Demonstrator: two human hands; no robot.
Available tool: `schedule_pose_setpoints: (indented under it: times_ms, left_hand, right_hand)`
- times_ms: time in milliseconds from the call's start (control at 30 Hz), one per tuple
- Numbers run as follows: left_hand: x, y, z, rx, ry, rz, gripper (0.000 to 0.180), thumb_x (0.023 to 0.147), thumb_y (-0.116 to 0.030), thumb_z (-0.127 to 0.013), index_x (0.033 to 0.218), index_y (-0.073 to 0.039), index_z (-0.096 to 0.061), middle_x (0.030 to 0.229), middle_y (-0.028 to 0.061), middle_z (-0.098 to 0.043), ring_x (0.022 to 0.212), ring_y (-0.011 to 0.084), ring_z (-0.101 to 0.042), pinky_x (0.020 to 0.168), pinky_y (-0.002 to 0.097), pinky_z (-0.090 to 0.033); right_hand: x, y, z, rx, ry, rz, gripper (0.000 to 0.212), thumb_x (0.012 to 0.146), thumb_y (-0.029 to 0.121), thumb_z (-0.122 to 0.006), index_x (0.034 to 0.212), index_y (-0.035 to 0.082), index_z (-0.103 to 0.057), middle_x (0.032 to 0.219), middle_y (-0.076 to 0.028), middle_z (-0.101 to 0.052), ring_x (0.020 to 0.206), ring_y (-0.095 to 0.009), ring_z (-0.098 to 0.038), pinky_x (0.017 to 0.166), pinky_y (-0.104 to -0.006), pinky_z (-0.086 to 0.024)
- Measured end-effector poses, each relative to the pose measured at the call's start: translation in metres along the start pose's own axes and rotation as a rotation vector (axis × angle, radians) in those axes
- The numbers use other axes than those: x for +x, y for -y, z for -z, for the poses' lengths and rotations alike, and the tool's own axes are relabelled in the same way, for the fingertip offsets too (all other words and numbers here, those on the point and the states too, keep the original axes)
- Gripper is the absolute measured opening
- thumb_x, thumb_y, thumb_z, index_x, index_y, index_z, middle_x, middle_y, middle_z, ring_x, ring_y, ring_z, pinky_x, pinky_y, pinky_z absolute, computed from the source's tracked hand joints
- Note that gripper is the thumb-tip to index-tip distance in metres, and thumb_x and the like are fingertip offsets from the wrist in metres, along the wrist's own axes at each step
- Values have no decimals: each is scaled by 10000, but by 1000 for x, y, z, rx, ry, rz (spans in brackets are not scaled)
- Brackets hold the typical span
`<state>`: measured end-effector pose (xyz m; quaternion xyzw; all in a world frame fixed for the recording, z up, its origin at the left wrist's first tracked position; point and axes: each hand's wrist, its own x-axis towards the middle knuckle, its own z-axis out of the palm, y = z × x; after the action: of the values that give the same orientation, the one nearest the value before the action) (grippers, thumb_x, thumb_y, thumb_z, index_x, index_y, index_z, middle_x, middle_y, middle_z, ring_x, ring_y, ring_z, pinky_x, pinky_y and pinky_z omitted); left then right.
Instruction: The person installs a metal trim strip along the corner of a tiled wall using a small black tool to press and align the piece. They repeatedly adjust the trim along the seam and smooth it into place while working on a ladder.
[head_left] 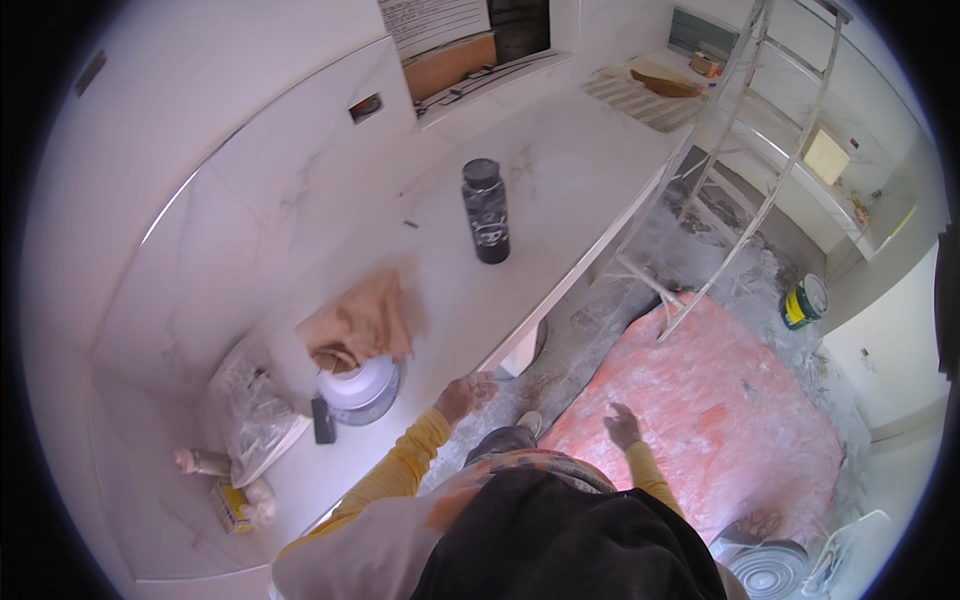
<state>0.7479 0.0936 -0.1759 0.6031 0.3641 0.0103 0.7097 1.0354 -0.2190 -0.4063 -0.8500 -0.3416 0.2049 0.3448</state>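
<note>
My left hand [464, 397], in a yellow sleeve, is by the front edge of the white marbled counter [560, 180]; its fingers look stretched out with nothing in them. Over the pink, dust-covered sheet [710, 410] on the floor hangs my right hand [622, 425], empty, its fingers apart. A dark bottle with a lid [486, 212] stands on the counter beyond my left hand. Left of that hand are a white round container [360, 388], a brown crumpled cloth or paper [362, 315] and a black phone-like object [323, 421].
A metal stepladder [760, 190] stands ahead on the right. Beside the sheet are a green-and-yellow can [803, 301] and a grey bucket [770, 570]. A clear plastic bag [250, 410], a pink-capped bottle [203, 461] and a yellow box [231, 507] sit at the counter's left end.
</note>
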Motion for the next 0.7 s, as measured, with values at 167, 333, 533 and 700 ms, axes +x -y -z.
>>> schedule_pose_setpoints:
  times_ms: [167, 333, 533, 700]
  left_hand:
    - [116, -45, -26, 82, -38, -113, 447, 953, -207, -671, 1323, 20, -564, 1201, 129, -675, 1088, 197, -639, 914, 293, -515]
    - [238, -57, -57, 6, 80, -300, 332, 972, -98, -608, 1275, 34, -584, 1209, 139, -662, 1106, 211, -635, 979, 319, -507]
    - [327, -105, -67, 511, -5, -384, 428, 960, -126, -590, 1358, 13, -513, 1284, 151, -622, 1188, 227, -603, 973, 305, -488]
    - [385, -142, -74, 412, -241, -278, 570, 918, -267, -644, 1397, -4, -480, 1351, 217, -561, 1303, 306, -517, 1108, 375, -388]
  right_hand:
    - [68, 66, 22, -7, 161, 124, 525, 854, 291, -665, 1308, 38, -591, 1382, -260, -535, 1334, -395, -464, 1131, -432, -368]
    - [129, -45, 92, -275, 136, 21, 497, 846, 296, -648, 1267, 34, -623, 1347, -250, -568, 1297, -391, -498, 1109, -446, -386]
    - [176, -56, 168, -232, -45, -180, 412, 853, 236, -621, 1202, 18, -657, 1205, -204, -668, 1071, -342, -662, 938, -424, -524]
    - [289, -13, 166, -40, -121, 19, 314, 903, 144, -600, 1182, 11, -656, 1079, -188, -708, 943, -329, -702, 798, -377, -566]
